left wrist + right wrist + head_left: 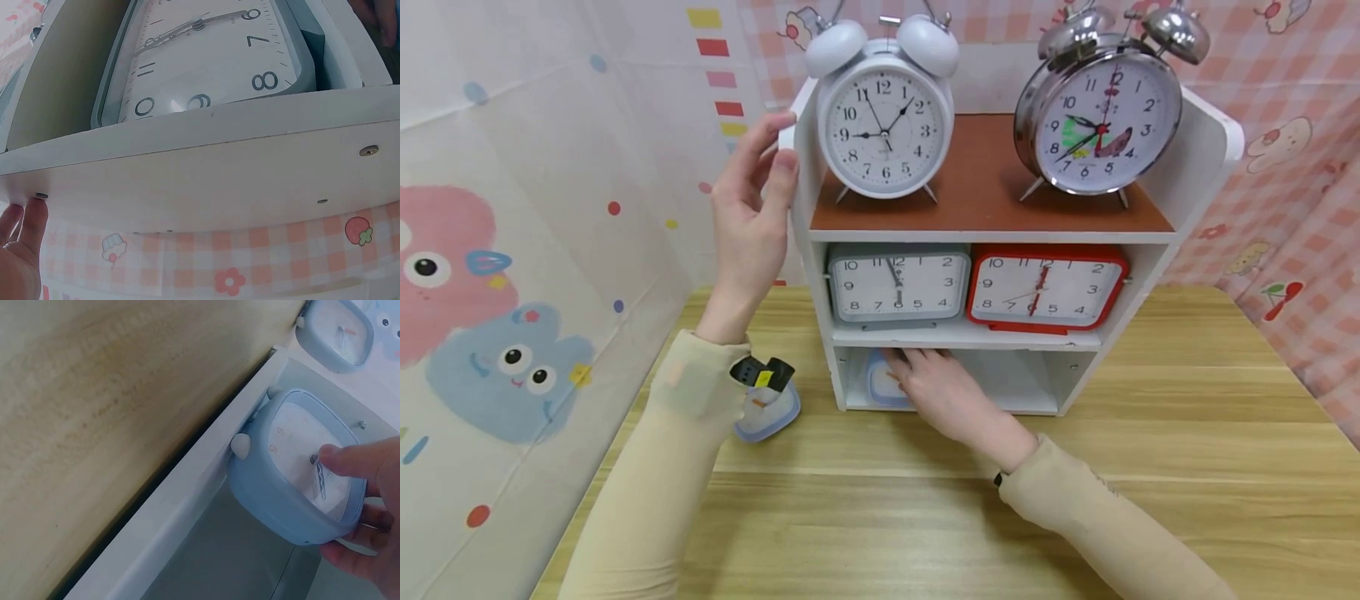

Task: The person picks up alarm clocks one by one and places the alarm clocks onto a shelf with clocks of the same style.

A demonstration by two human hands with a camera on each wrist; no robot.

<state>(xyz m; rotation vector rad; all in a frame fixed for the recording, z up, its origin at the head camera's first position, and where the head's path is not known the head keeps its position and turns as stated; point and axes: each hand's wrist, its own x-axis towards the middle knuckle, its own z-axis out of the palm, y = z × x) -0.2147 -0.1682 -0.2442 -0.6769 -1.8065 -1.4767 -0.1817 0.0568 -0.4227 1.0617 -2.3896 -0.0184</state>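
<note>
A white shelf unit (951, 237) stands on the table. On its outer left side, near the top, my left hand (748, 221) touches the panel with its fingertips; those fingers (34, 228) also show in the left wrist view. My right hand (943, 392) reaches into the bottom compartment and grips a small light-blue alarm clock (284, 481) there, thumb on its white face and fingers around its edge. A second light-blue clock (771, 417) sits on the table left of the shelf, partly covered by the left wrist.
On the top shelf stand a white twin-bell alarm clock (886, 125) and a silver twin-bell alarm clock (1101, 125). The middle compartment holds a grey clock (917, 292) and a red clock (1075, 287). A patterned cloth wall (550, 183) rises at the left.
</note>
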